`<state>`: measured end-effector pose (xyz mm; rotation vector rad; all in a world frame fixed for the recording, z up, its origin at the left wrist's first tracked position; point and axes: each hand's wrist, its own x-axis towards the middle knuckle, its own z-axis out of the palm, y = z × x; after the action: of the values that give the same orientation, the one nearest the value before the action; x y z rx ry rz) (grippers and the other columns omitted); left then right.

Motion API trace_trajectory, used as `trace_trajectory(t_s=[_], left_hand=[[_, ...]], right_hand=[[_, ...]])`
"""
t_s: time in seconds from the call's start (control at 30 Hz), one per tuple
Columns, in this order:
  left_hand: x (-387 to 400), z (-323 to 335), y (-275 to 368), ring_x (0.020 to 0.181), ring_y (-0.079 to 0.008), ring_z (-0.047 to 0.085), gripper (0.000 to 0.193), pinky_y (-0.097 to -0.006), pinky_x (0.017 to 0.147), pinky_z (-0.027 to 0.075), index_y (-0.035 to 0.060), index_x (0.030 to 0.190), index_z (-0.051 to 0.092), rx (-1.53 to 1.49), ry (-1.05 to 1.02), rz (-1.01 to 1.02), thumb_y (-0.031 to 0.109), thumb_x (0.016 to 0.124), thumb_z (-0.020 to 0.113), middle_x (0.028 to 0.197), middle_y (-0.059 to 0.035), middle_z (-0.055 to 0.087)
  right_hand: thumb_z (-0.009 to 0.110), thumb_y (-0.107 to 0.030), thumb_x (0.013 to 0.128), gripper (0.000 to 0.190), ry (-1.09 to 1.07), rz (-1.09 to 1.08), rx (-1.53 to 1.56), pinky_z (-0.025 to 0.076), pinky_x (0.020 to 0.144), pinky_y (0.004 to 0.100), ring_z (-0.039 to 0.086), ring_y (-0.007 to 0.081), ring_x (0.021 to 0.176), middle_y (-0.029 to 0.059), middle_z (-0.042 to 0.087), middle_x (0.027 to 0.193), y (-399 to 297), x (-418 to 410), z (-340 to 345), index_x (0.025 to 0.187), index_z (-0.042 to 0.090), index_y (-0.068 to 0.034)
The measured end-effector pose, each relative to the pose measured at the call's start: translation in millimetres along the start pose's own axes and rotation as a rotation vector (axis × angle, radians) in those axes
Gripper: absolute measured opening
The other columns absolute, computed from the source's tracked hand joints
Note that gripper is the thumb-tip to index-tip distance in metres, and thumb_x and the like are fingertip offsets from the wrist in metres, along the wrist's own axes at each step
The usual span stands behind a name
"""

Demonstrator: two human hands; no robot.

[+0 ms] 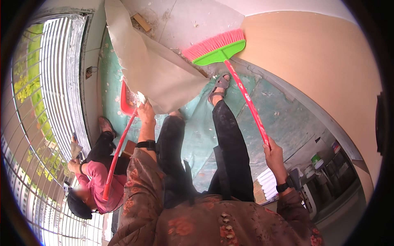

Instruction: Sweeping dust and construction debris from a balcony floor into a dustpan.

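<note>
My right hand grips the red handle of a broom, whose green head carries pink bristles turned towards the top of the view. In my left hand is the edge of a large beige sheet with a torn margin, along with a small white piece at the fingertips. The red handle of a dustpan runs beside and under my left hand; whether the fingers hold it too is hard to tell. White debris lies in the pan, which the sheet partly covers.
Green sheeting with scattered chips covers the floor. A wooden strip lies among rubble. At the left another person sits near a barred window. A wood-toned panel bounds the right; white containers stand lower right.
</note>
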<state>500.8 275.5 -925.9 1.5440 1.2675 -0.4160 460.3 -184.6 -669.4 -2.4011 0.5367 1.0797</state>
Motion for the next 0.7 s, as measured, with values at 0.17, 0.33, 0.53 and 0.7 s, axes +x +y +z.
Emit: trace_trajectory(t_s=[0.17, 0.33, 0.53, 0.7], left_hand=[[-5, -37, -30, 0.076, -0.0187, 0.059, 0.028, -0.0311, 0.066, 0.046, -0.0036, 0.104, 0.06, 0.039, 0.038, 0.04, 0.014, 0.087, 0.047, 0.086, -0.0097, 0.062], [-5, -80, -30, 0.079, -0.0209, 0.057, 0.033, -0.033, 0.071, 0.044, -0.0054, 0.108, 0.058, 0.089, 0.062, 0.094, 0.015, 0.086, 0.045, 0.088, -0.0144, 0.063], [-21, -104, -25, 0.073, -0.0156, 0.054, 0.032, -0.0309, 0.066, 0.044, -0.0068, 0.108, 0.058, 0.113, 0.063, 0.101, 0.016, 0.088, 0.045, 0.083, -0.0094, 0.062], [-28, -119, -32, 0.068, -0.0143, 0.053, 0.032, -0.0302, 0.061, 0.043, -0.0091, 0.101, 0.06, 0.16, 0.122, 0.124, 0.016, 0.088, 0.046, 0.077, -0.0084, 0.062]], right_hand=[[0.057, -0.01, 0.084, 0.034, 0.069, -0.059, -0.186, 0.048, 0.065, 0.0439, 0.059, 0.0415, 0.079, 0.0241, 0.061, 0.087, 21, -35, 42, 0.117, 0.054, -0.004], [0.058, -0.013, 0.084, 0.033, 0.04, 0.008, -0.236, 0.047, 0.066, 0.0466, 0.059, 0.0409, 0.081, 0.0216, 0.061, 0.09, 20, -65, 56, 0.116, 0.052, -0.006], [0.059, -0.013, 0.083, 0.033, 0.036, 0.051, -0.208, 0.046, 0.065, 0.0475, 0.058, 0.0422, 0.08, 0.0229, 0.061, 0.086, 35, -85, 39, 0.116, 0.054, -0.008], [0.059, -0.012, 0.083, 0.032, -0.1, 0.09, -0.082, 0.046, 0.064, 0.0464, 0.057, 0.0447, 0.081, 0.0253, 0.06, 0.083, 29, -86, 28, 0.114, 0.054, -0.006]])
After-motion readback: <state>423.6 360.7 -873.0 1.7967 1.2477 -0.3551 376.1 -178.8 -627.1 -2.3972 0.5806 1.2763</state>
